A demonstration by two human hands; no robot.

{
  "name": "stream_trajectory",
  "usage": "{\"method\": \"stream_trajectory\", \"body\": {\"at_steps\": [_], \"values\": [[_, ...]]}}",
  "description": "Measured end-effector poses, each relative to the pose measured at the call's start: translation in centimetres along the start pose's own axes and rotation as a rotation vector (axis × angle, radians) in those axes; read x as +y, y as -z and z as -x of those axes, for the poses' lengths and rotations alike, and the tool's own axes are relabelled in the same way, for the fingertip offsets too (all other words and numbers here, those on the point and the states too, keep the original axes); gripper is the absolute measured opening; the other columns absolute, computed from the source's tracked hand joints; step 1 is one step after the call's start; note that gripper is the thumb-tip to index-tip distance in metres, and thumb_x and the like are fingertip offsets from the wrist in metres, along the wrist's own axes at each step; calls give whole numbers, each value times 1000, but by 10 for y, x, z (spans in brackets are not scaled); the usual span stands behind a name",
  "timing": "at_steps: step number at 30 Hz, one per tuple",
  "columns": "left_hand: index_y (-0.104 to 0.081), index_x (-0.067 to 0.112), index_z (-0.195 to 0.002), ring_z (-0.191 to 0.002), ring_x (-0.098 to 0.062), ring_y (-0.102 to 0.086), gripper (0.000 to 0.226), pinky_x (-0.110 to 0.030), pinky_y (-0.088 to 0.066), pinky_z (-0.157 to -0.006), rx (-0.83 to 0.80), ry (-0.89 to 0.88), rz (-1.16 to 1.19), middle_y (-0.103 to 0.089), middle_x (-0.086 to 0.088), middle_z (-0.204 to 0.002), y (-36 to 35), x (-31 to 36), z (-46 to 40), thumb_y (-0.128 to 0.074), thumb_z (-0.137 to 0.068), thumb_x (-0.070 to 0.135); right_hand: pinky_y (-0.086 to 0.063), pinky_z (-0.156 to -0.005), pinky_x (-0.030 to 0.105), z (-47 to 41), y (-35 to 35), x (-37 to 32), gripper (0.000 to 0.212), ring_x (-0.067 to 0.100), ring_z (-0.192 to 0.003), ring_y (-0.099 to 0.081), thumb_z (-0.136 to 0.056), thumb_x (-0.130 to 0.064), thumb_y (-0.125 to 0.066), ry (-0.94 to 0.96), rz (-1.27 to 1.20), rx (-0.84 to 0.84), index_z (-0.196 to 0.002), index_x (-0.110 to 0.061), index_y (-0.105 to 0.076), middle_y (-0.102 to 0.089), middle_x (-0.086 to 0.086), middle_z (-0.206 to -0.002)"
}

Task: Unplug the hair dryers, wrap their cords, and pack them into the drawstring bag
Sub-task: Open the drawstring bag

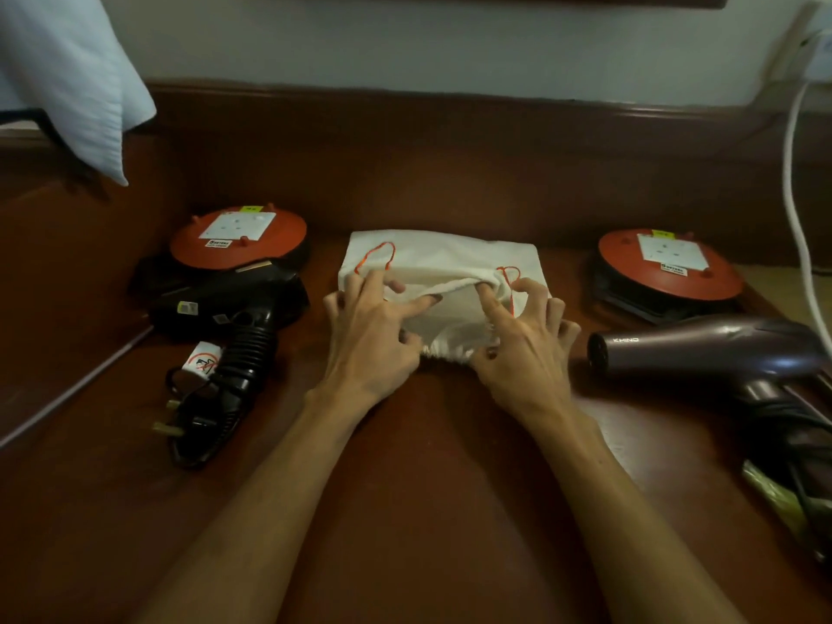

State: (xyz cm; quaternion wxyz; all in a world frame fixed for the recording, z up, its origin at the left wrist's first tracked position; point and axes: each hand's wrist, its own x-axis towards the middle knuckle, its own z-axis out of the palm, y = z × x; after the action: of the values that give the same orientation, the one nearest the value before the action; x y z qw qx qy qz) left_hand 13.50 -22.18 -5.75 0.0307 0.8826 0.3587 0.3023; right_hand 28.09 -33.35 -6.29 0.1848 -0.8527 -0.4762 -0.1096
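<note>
A white drawstring bag (443, 263) with orange cords lies in the middle of the brown table (432, 466). My left hand (369, 335) and my right hand (526, 340) both pinch the gathered mouth of the bag and hold it apart. A black hair dryer (234, 308) lies at the left, its cord wound round the handle and its plug (169, 427) free on the table. A purple hair dryer (720, 349) lies at the right with its cord bundled at the handle.
Two red extension reels stand behind the dryers, one at the left (238, 238) and one at the right (666, 263). A white cable (797, 209) hangs from a wall socket at the far right. A white cloth (72, 69) hangs at the upper left.
</note>
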Motion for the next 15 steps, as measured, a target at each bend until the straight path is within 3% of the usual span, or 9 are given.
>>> {"method": "stream_trajectory", "body": {"at_steps": [2, 4, 7, 10, 12, 15], "values": [[-76, 37, -113, -109, -22, -44, 39, -35, -27, -86, 114, 115, -5, -57, 2, -114, 3, -8, -2, -66, -83, 14, -29, -98, 45, -1, 3, 6, 47, 28, -124, -33, -88, -23, -68, 16, -32, 122, -133, -35, -62, -46, 4, -139], [-78, 31, -109, -107, -23, -46, 30, -35, -30, -87, 155, 207, 7, -61, 0, -114, 6, -19, -3, -66, -87, 15, -30, -93, 45, -3, 7, 16, 27, 28, -116, -42, -93, -17, -62, -58, -66, 213, -114, -24, -76, -60, 2, -121], [-69, 28, -128, -116, -22, -42, 45, -32, -26, -91, 12, 179, 59, -53, 0, -122, 7, -24, 1, -69, -84, 17, -30, -94, 46, -1, 9, 25, 32, 27, -115, -42, -94, -17, -59, -103, -50, 157, -125, -18, -69, -61, 2, -122], [-53, 35, -143, -129, -22, -29, 68, -36, -24, -101, -159, 116, 57, -37, 0, -141, 12, -22, 4, -74, -79, 24, -27, -99, 45, 1, 8, 24, 50, 26, -122, -36, -91, -27, -64, -88, -42, 61, -139, -22, -54, -53, 2, -131], [-53, 41, -141, -132, -22, -25, 67, -40, -24, -108, -192, 130, 122, -31, 1, -148, 19, -29, 2, -74, -81, 22, -25, -99, 43, 0, 9, 26, 55, 24, -122, -35, -89, -29, -67, -73, -63, 57, -141, -22, -52, -51, 1, -131], [-70, 41, -120, -128, -23, -29, 46, -38, -25, -106, -71, 167, 170, -37, 1, -147, 27, -44, 0, -65, -88, 9, -25, -89, 37, -2, 13, 32, 38, 18, -105, -39, -92, -23, -65, -13, -135, 162, -130, -18, -65, -62, 0, -114]]}}
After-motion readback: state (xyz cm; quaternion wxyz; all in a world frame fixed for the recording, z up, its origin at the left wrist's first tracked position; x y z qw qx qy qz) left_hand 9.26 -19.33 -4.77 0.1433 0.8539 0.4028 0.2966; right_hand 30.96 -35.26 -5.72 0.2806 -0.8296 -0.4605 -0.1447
